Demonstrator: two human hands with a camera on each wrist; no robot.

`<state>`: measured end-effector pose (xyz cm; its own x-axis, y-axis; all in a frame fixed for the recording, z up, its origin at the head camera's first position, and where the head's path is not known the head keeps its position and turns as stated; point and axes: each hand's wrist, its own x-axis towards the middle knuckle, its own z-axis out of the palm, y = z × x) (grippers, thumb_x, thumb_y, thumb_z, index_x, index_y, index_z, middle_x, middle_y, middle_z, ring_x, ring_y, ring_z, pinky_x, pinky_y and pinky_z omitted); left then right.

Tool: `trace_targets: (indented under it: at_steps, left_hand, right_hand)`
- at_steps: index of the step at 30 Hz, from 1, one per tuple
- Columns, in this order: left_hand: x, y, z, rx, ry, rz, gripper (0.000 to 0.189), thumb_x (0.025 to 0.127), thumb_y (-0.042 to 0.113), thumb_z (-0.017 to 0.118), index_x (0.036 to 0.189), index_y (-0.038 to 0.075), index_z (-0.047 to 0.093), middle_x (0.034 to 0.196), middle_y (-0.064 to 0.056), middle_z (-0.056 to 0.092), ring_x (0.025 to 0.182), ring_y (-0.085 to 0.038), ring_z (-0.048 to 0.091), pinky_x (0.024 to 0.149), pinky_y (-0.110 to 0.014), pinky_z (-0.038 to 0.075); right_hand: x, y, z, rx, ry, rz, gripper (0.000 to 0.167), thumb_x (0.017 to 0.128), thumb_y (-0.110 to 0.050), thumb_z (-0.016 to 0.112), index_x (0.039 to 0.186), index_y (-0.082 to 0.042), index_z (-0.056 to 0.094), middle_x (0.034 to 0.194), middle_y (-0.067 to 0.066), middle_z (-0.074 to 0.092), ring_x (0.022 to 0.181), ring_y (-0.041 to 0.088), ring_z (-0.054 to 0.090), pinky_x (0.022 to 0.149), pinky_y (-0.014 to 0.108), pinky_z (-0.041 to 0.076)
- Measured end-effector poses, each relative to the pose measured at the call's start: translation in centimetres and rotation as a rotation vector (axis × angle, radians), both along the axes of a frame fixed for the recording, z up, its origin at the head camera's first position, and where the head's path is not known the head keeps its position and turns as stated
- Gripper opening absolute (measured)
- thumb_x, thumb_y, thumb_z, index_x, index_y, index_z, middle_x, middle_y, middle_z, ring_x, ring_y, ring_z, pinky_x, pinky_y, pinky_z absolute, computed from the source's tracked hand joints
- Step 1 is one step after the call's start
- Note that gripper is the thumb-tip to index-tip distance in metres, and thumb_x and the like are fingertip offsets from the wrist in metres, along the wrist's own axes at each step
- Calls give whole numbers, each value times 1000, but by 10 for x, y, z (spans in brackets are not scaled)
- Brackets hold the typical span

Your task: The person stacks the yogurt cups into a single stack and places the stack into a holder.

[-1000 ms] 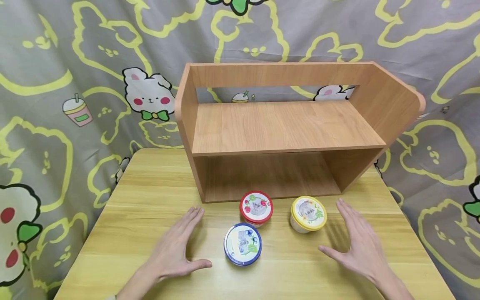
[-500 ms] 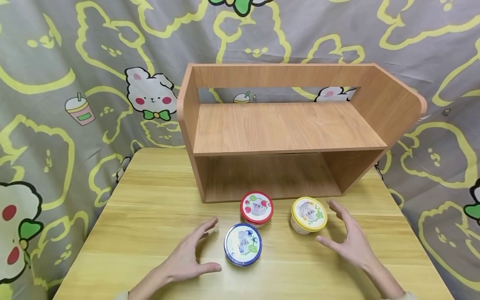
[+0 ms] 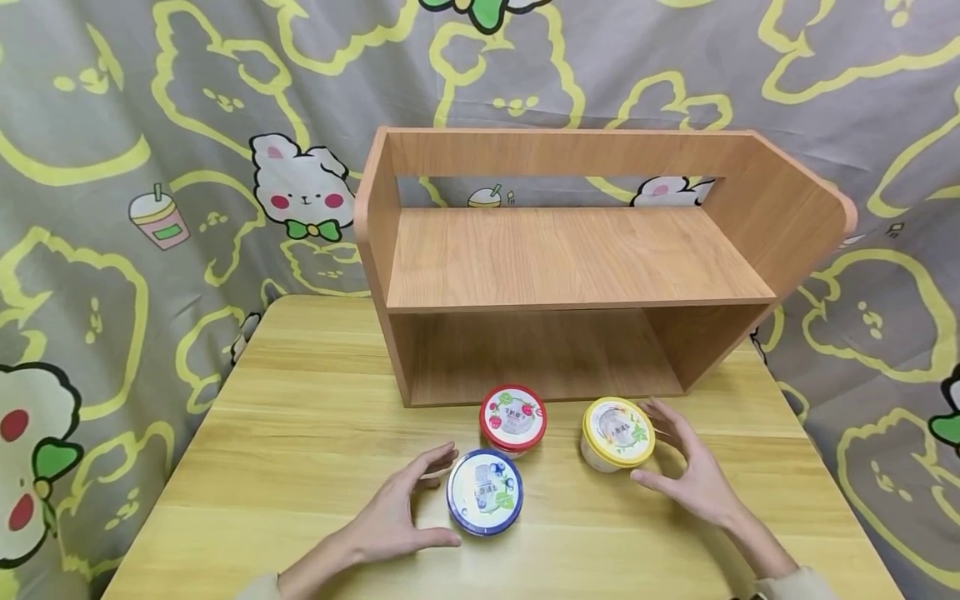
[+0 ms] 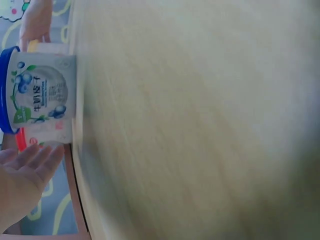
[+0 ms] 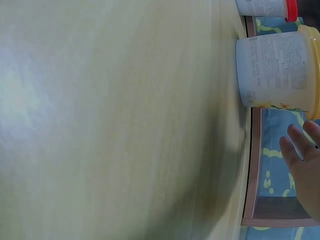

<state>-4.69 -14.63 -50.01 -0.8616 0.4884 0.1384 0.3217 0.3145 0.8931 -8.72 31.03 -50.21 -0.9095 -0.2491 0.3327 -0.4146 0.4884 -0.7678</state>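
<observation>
A tub with a blue lid (image 3: 485,492) and blueberry pictures stands upright on the table. My left hand (image 3: 397,512) is at its left side, thumb and fingers spread apart around that edge; contact is hard to tell. Upright to the right stands a yellow-lidded tub (image 3: 618,432). Close by its right side, my right hand (image 3: 690,467) has its thumb and fingers parted, and the right wrist view shows its fingers (image 5: 295,145) just short of the tub. Behind the blue-lidded tub is a red-lidded tub (image 3: 513,419), which neither hand touches.
A two-level wooden shelf (image 3: 581,258) stands at the back of the wooden table (image 3: 300,400), just behind the tubs. A grey patterned curtain (image 3: 225,75) hangs behind and on both sides.
My left hand has moved right, up to the blue-lidded tub. My right hand has moved left, closer to the yellow-lidded tub. The tubs have stayed in place.
</observation>
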Motion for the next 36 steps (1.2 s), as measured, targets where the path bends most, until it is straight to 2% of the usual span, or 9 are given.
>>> trace_targets:
  at_steps: [5,11,15,20,25,31,33,36]
  left_hand:
    - [-3,5,-4,13,-20,-10,105,74,26,97,159,6,38,157,-19,54,142,-25,58,119,-38,52]
    - [-4,7,-5,-10,-24,-24,106,75,29,97,159,2,38,155,-15,57,133,-20,65,119,-36,51]
    - [-5,11,-5,-1,-51,-38,107,75,30,97,159,2,38,152,-14,59,132,-18,65,119,-33,51]
    - [-5,16,-7,27,-97,-45,106,75,27,98,159,3,38,152,-13,59,135,-16,63,119,-26,49]
    - [-5,18,-7,51,-110,-43,105,74,26,98,159,3,38,151,-13,59,134,-15,62,118,-25,50]
    - [-5,20,-6,71,-131,-44,101,74,25,98,157,13,43,149,-8,61,133,-11,62,116,-26,52]
    - [-6,21,-7,72,-131,-45,99,73,24,98,156,15,44,149,-7,61,133,-10,61,116,-26,53]
    - [-6,21,-6,72,-130,-45,99,73,23,98,155,16,44,148,-5,62,133,-9,61,116,-26,53]
  right_hand:
    - [-4,5,-4,-5,-42,-3,110,70,3,93,162,-4,34,152,20,56,130,-13,51,106,4,44]
    - [-5,6,-5,31,-79,-22,110,71,-2,95,163,-9,34,146,27,58,126,-17,50,104,2,43]
    - [-7,5,-5,64,-106,-33,110,73,-7,95,164,-12,34,146,25,59,124,-18,49,103,2,41]
    - [-9,3,-6,80,-130,-36,108,74,-9,95,163,-10,34,147,24,60,122,-18,50,102,4,41]
    - [-11,0,-8,72,-161,-24,106,76,-11,95,163,-11,34,152,23,57,124,-18,49,103,5,41]
    - [-14,-3,-12,33,-169,-16,101,75,-8,95,159,-6,39,147,24,59,125,-17,49,104,4,40]
    - [-14,-3,-13,13,-162,-10,98,75,-6,94,157,-4,41,145,21,61,125,-16,50,104,3,40]
    - [-15,-3,-13,-11,-162,2,96,75,-4,94,156,-3,42,144,1,63,125,-16,51,103,3,40]
